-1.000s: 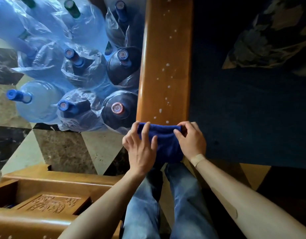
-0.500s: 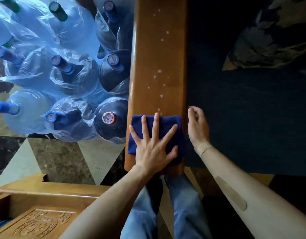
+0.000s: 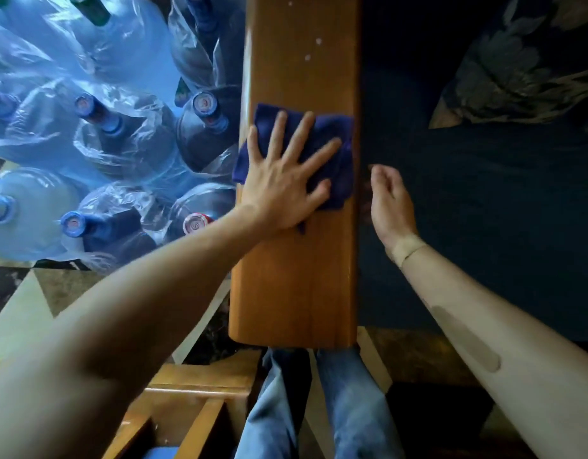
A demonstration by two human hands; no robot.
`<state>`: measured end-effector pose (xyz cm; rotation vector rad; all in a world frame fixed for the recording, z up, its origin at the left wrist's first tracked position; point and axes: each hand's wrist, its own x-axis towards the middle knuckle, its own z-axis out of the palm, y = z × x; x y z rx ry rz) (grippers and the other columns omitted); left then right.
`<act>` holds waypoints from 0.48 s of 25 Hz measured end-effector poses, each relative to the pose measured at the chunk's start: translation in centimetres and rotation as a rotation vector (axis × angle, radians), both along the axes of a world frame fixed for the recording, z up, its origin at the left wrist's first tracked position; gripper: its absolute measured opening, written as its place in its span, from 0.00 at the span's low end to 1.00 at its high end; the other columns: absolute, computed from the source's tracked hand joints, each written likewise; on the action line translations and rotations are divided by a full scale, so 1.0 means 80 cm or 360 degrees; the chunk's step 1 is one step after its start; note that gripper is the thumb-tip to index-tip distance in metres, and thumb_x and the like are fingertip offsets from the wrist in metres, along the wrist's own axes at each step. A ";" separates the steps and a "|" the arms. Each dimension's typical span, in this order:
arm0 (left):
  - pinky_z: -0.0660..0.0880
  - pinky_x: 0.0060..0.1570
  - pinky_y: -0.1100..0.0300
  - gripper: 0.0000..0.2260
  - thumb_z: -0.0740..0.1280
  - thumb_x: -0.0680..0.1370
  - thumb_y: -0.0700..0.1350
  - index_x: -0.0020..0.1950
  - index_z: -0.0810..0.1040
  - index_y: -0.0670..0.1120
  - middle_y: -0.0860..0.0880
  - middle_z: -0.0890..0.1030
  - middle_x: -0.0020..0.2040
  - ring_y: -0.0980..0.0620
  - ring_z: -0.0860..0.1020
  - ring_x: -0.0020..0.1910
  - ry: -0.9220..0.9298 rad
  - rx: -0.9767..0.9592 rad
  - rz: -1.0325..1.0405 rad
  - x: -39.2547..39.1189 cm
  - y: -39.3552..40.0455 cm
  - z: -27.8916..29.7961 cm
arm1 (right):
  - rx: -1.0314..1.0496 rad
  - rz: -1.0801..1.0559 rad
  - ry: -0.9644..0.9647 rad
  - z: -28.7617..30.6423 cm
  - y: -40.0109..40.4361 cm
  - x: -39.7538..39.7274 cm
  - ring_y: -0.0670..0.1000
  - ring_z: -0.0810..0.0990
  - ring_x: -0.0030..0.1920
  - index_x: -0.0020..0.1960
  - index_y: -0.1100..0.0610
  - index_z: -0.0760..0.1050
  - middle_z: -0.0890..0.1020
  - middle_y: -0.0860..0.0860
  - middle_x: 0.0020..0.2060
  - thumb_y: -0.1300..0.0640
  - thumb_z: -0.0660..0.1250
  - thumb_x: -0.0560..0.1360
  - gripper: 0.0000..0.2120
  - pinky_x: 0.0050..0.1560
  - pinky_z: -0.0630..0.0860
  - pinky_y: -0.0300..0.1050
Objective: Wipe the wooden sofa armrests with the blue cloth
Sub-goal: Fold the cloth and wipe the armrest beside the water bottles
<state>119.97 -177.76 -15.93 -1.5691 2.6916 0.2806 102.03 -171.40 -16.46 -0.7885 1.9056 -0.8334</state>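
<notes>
A long wooden sofa armrest (image 3: 296,286) runs away from me down the middle of the view. The blue cloth (image 3: 339,160) lies flat across its width about halfway along. My left hand (image 3: 286,183) presses on the cloth with palm down and fingers spread. A few white specks (image 3: 318,41) dot the wood beyond the cloth; the stretch nearer me looks bare. My right hand (image 3: 390,203) hovers just off the armrest's right edge over the dark seat, fingers loosely curled, holding nothing.
Several large blue water bottles (image 3: 97,127) wrapped in plastic stand on the floor left of the armrest. A dark blue seat cushion (image 3: 484,210) lies to the right, with a patterned pillow (image 3: 524,67) at top right. Another wooden furniture piece (image 3: 186,402) sits at bottom left.
Both hands held the cloth at the armrest's near end; my right hand let go, and my left hand has pushed the cloth forward along the wood, leaving the near part without specks.
</notes>
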 end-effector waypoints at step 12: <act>0.46 0.67 0.22 0.22 0.55 0.76 0.66 0.67 0.74 0.61 0.48 0.58 0.80 0.37 0.49 0.80 -0.0189 0.0081 -0.0528 -0.059 0.005 0.018 | -0.0118 -0.0269 0.0026 0.014 -0.049 -0.046 0.51 0.80 0.54 0.63 0.47 0.74 0.80 0.45 0.52 0.42 0.53 0.82 0.17 0.58 0.79 0.56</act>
